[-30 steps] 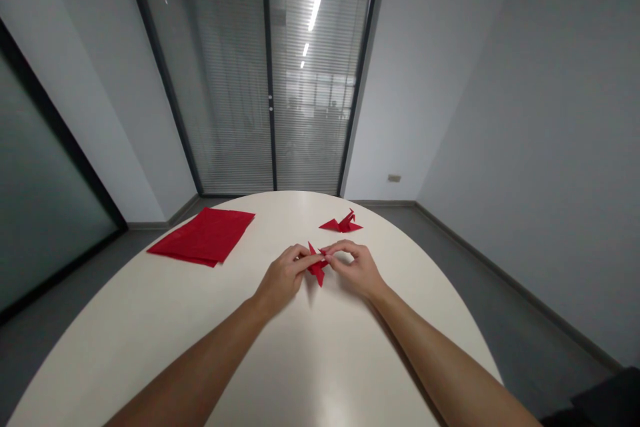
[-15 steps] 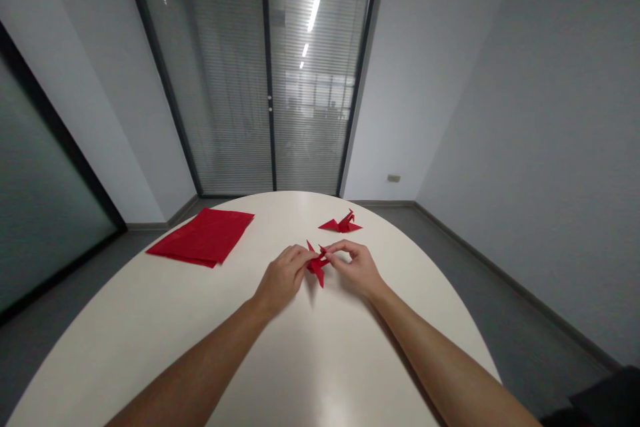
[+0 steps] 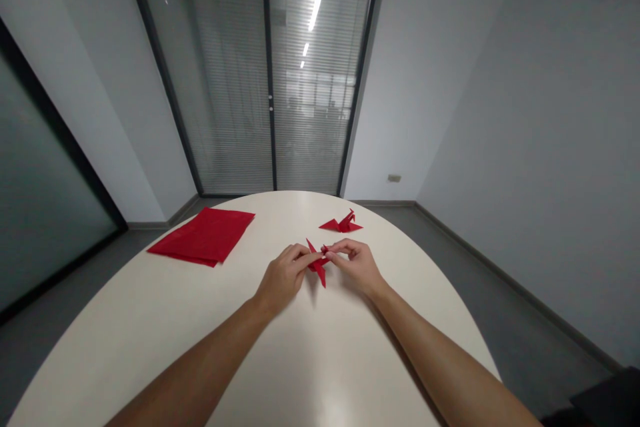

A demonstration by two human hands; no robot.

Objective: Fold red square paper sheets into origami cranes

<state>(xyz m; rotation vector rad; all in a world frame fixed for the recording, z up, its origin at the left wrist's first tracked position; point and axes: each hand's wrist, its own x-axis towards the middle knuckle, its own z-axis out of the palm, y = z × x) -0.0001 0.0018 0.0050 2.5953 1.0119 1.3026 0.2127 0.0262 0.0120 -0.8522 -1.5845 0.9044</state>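
A red origami crane [image 3: 318, 269] is held between my two hands, a little above the tabletop, one wing pointing toward me and the other away. My left hand [image 3: 287, 275] grips its body from the left, with thumb and forefinger closed on the paper. From the right, my right hand [image 3: 356, 263] pinches a small tip of the same crane between thumb and forefinger. The fingers partly hide the body and the pinched tip. Just beyond my right hand, a second red paper crane [image 3: 345, 223] stands on the table with its wings spread.
Red paper sheets [image 3: 207, 237] lie in a flat stack at the left of the round white table [image 3: 260, 373]. Behind the table's far edge is a glass partition with blinds [image 3: 235, 113]. A dark object [image 3: 607, 397] shows at the lower right.
My right fingertips have shifted slightly on the pinched tip, which now shows less above them. The crane has turned a little in my hands. The other crane and the sheets stay put.
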